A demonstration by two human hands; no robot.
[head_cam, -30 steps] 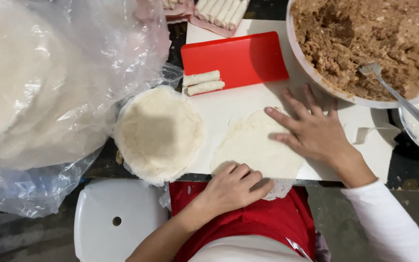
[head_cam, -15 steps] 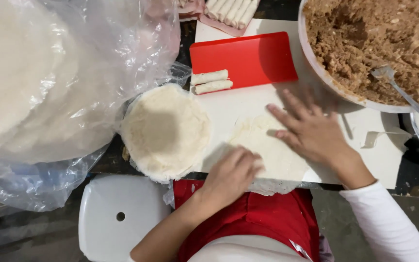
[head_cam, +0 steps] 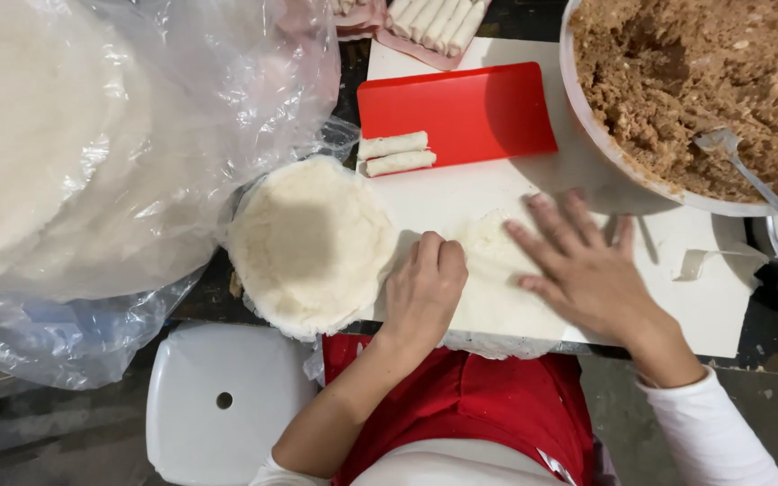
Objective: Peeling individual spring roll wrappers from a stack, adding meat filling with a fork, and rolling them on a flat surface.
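On the wrapper (head_cam: 488, 270), the left hand (head_cam: 423, 292) has slid up from the near edge.

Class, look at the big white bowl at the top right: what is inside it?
The white bowl holds brown crumbly filling, heaped nearly to the rim, with a metal spoon stuck in it. The bowl's bottom is covered by the filling, and its right side runs out of view.

White board (head_cam: 461, 193) on dark table (head_cam: 767, 355): thin wrapper (head_cam: 497, 279) under both hands, red scraper (head_cam: 456, 112) & 2 rolls (head_cam: 395, 153) beyond left hand, filling bowl (head_cam: 601, 135) beyond right.
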